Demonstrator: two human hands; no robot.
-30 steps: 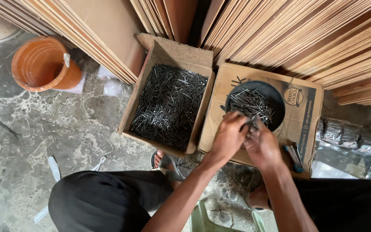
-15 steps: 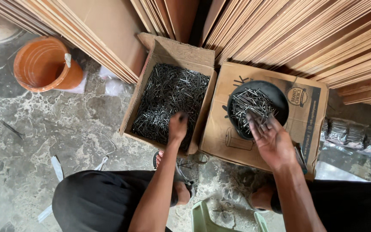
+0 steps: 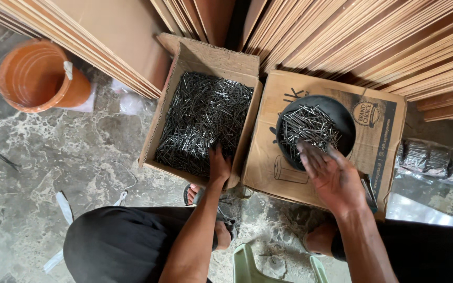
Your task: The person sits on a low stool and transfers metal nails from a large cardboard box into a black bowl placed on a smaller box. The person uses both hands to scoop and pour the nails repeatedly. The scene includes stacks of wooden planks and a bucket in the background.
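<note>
An open cardboard box (image 3: 201,112) stands on the floor, tilted toward one o'clock and filled with a loose tangle of dark steel nails (image 3: 200,120). At its three o'clock, just beside it, a round black bowl (image 3: 342,112) rests on a closed carton, holding a smaller heap of nails (image 3: 308,126).

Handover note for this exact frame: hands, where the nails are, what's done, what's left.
Left hand: down in the open cardboard box, fingers in the loose nails; grip hidden.
Right hand: open, palm up, empty, at the near rim of the black bowl.
Bowl sits on a closed carton and holds a pile of nails.
Done: bowl partly filled.
Left: most nails remain in the box.
</note>
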